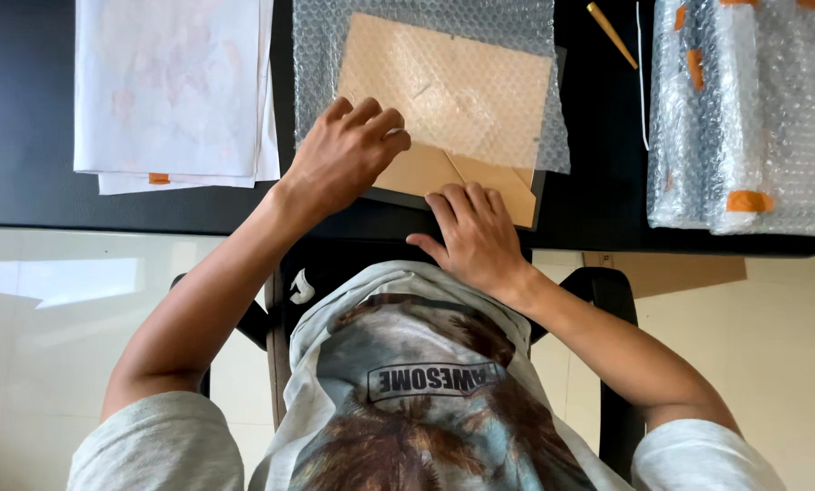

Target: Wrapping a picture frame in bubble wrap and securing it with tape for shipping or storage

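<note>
A flat brown paper-wrapped panel (480,177) lies on the black table (25,136), mostly covered by a sheet of clear bubble wrap (444,73). My left hand (344,155) presses down on the near left corner of the bubble wrap, fingers curled over its edge. My right hand (475,236) rests flat on the near edge of the brown panel, fingers together and pointing toward the table.
A stack of white papers (171,91) with an orange tape tab lies to the left. At the right sits a bubble-wrapped bundle (744,109) with orange tape strips. A thin wooden stick (612,35) and a white cord lie between. I sit in a black chair (607,291).
</note>
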